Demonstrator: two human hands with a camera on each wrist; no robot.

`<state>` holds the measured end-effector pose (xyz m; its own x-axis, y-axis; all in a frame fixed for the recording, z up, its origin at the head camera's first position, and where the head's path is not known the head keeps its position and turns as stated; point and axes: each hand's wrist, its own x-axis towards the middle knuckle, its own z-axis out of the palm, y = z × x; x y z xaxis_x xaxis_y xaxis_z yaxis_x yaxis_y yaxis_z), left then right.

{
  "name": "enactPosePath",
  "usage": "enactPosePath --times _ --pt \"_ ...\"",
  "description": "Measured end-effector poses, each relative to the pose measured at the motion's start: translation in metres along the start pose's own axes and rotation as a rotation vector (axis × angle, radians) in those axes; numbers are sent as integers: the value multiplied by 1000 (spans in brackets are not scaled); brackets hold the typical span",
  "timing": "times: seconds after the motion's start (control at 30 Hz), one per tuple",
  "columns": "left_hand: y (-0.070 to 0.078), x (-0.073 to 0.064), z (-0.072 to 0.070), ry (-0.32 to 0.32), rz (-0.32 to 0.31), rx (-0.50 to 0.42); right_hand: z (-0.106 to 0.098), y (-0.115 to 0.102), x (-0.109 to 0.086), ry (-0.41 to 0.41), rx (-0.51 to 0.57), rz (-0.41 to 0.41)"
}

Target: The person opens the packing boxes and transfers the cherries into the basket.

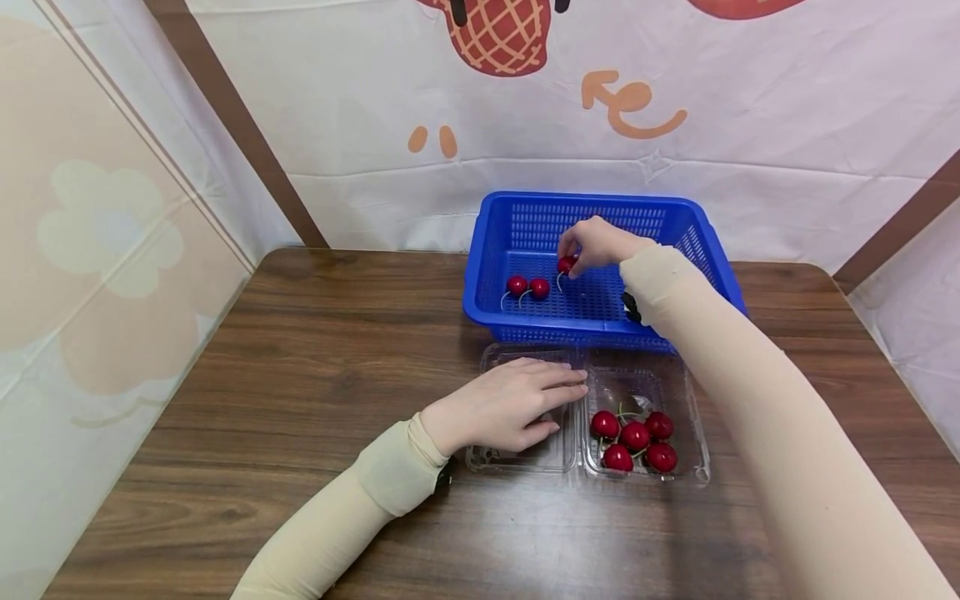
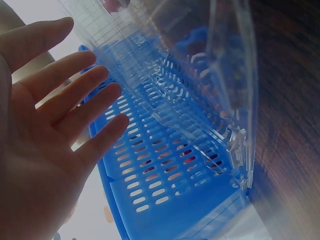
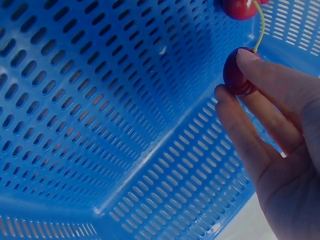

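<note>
My right hand point(image 1: 600, 242) is inside the blue basket point(image 1: 480, 275) and pinches a dark red cherry point(image 3: 239, 72) between thumb and fingers, its green stem sticking out. Left of it, two more cherries point(image 1: 538, 288) with stems lie on the basket floor. My left hand point(image 1: 504, 406) lies over the lid half of an open clear plastic clamshell box point(image 1: 697, 442), fingers extended. In the left wrist view its fingers point(image 2: 85, 95) are straight and hold nothing. Several cherries point(image 1: 635, 436) sit in the right half of the box.
The box stands right in front of the basket on a brown wooden table point(image 1: 337, 333). Behind the table hangs a white printed cloth point(image 1: 360, 92). My right forearm point(image 1: 750, 383) passes over the basket's right side and near the box's right edge.
</note>
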<state>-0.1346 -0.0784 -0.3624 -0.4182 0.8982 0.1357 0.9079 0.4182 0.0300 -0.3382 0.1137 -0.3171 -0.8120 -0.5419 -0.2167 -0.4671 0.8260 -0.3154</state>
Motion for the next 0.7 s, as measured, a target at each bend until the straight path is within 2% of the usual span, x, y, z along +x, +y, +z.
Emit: enactPosePath --times 0.33,0.7 --pt "-1 0 1 9 5 6 4 3 4 -19 7 25" --pt "-1 0 2 4 4 8 10 4 9 -50 -20 -6"
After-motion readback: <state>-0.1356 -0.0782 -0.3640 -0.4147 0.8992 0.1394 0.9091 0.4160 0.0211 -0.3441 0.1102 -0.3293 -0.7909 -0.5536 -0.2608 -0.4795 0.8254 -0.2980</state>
